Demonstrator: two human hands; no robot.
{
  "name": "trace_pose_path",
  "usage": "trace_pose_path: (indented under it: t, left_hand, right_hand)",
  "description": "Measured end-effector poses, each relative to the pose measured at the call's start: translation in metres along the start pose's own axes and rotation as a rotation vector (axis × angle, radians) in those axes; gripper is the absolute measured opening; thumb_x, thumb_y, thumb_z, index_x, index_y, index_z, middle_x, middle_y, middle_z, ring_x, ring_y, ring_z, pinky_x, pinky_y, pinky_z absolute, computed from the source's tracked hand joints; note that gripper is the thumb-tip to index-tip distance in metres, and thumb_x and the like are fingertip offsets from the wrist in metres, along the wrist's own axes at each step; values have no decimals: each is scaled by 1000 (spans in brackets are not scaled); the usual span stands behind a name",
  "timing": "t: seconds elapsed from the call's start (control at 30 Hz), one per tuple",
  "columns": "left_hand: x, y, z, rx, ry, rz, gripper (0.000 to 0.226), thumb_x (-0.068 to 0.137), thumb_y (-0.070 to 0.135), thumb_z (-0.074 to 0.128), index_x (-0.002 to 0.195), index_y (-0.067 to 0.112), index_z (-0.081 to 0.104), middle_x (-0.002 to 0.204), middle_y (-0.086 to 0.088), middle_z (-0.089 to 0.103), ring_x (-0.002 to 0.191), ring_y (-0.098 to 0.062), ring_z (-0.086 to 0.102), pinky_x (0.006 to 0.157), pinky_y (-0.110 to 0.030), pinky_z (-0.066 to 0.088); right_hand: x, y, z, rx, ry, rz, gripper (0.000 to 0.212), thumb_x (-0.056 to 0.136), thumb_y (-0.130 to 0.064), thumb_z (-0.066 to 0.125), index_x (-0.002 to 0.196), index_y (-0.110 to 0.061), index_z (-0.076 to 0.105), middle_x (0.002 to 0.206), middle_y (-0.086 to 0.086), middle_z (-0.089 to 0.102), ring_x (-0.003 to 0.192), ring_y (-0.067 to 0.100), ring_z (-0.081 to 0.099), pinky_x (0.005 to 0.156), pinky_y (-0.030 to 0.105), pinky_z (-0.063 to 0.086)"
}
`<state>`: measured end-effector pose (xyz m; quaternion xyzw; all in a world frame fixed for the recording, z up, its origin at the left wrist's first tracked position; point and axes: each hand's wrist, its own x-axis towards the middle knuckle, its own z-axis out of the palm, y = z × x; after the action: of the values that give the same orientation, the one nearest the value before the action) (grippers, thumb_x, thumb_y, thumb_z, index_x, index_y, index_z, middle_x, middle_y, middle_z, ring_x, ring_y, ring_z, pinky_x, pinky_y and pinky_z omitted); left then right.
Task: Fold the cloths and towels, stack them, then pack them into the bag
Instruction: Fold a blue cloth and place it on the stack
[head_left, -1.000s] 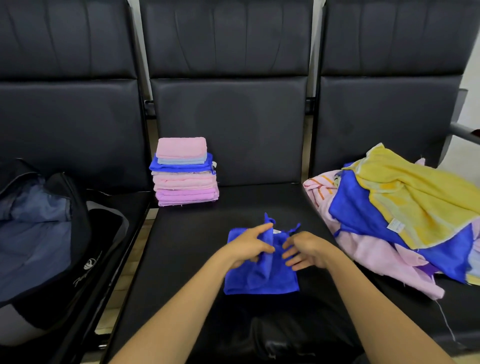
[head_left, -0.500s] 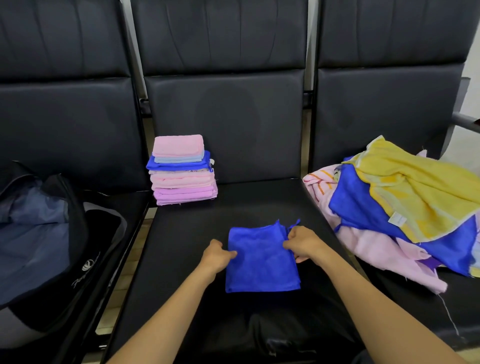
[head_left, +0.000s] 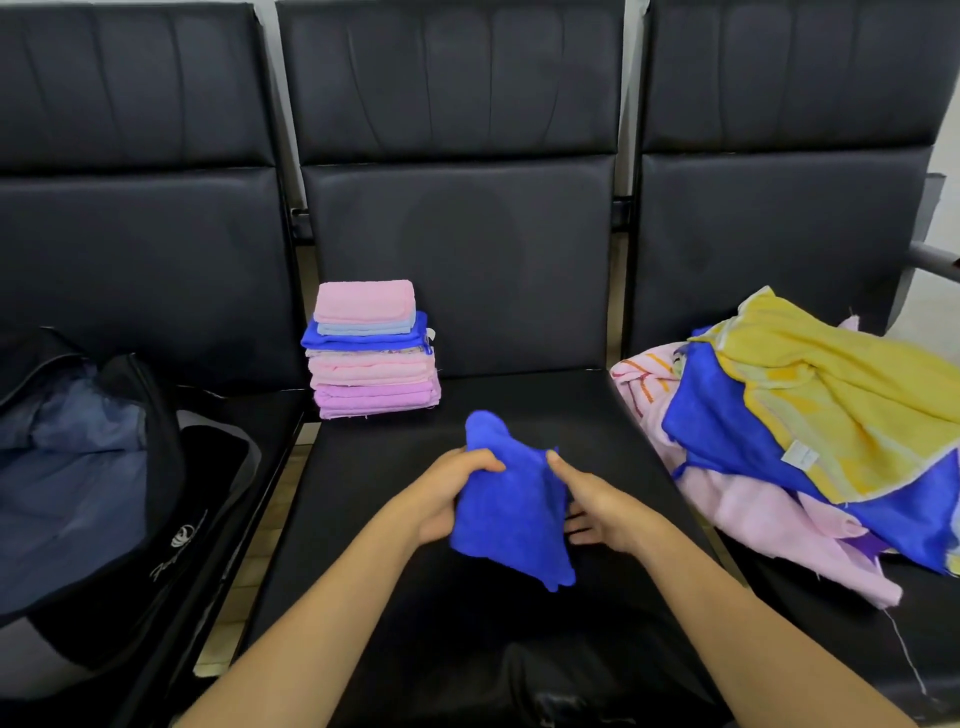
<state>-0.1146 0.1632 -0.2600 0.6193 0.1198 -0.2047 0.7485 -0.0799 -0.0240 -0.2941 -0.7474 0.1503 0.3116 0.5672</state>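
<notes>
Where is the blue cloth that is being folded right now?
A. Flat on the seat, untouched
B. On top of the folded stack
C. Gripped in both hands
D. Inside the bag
C: the left hand and the right hand both grip the bunched blue cloth over the middle seat.

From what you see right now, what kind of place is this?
Probably a public waiting area: a row of linked black padded leather-look seats with a grey metal armrest at the far right. The stack of folded pink and blue towels sits on a seat.
</notes>
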Motion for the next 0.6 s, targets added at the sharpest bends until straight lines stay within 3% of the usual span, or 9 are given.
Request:
trace_pose_path:
  t: [0.07, 0.13, 0.17, 0.23, 0.3, 0.37, 0.43, 0.5, 0.6]
  left_hand:
    - [-10, 13, -4, -66, -44, -8, 21, 84, 10, 56, 100, 7, 70, 97, -15, 72, 90, -27, 67, 77, -34, 51]
    - [-18, 21, -12, -103, -40, 4, 19, 85, 11, 57, 96, 8, 71, 97, -15, 72, 87, -28, 67, 75, -35, 52]
    - [-20, 21, -18, -97, -1, 33, 18, 86, 11, 59, 99, 8, 70, 100, -15, 72, 89, -27, 68, 75, -36, 52]
    - [-20, 19, -32, -13, 151, 117, 24, 86, 12, 65, 109, 9, 61, 111, -15, 69, 94, -24, 67, 74, -36, 53]
    - [-20, 11, -51, 61, 251, 204, 43, 84, 11, 71, 119, 15, 48, 116, -14, 63, 95, -21, 66, 77, -33, 53]
    - [-21, 4, -65, 123, 199, 268, 57, 82, 7, 72, 125, 31, 44, 115, -9, 64, 103, -23, 66, 89, -38, 53]
    - [-23, 1, -72, 249, 154, 341, 49, 81, 5, 72, 118, 36, 59, 122, -2, 63, 115, -22, 60, 98, -40, 50]
    - [-25, 2, -72, 288, 151, 375, 49, 78, 1, 73, 110, 38, 66, 129, 3, 59, 119, -18, 57, 100, -38, 49]
    - [-24, 3, -71, 417, 161, 377, 63, 71, -3, 77, 112, 43, 61, 133, 5, 54, 120, -14, 53, 102, -39, 47]
  right_hand:
    - [-6, -3, 4, 280, -194, 8, 68, 81, -70, 51, 127, -20, 54, 122, 11, 62, 110, 31, 61, 92, 44, 51]
    - [-15, -10, 5, 421, -284, -68, 55, 84, -54, 59, 126, -17, 59, 120, 11, 66, 111, 31, 63, 97, 47, 48]
    - [-17, -13, 6, 466, -288, -127, 53, 85, -40, 64, 131, -14, 56, 118, 11, 67, 111, 29, 64, 97, 47, 48]
    - [-20, -18, 5, 484, -220, -244, 69, 83, -15, 69, 143, -21, 36, 117, 11, 65, 108, 28, 65, 94, 47, 50]
    - [-22, -21, 5, 377, -161, -358, 76, 86, -7, 67, 142, -41, 27, 117, 8, 62, 108, 26, 65, 92, 47, 52]
    - [-24, -21, 8, 201, -145, -456, 55, 90, -11, 63, 132, -40, 43, 125, 5, 57, 111, 21, 61, 94, 45, 52]
    - [-25, -20, 10, 74, -146, -515, 39, 88, -13, 66, 122, -32, 58, 132, -1, 51, 114, 16, 57, 96, 42, 51]
    - [-25, -19, 11, 24, -172, -532, 46, 79, -8, 75, 117, -30, 62, 131, -3, 51, 114, 15, 58, 93, 37, 54]
    - [-23, -20, 12, -124, -141, -531, 59, 69, -3, 81, 114, -36, 60, 131, -3, 50, 116, 20, 56, 95, 41, 52]
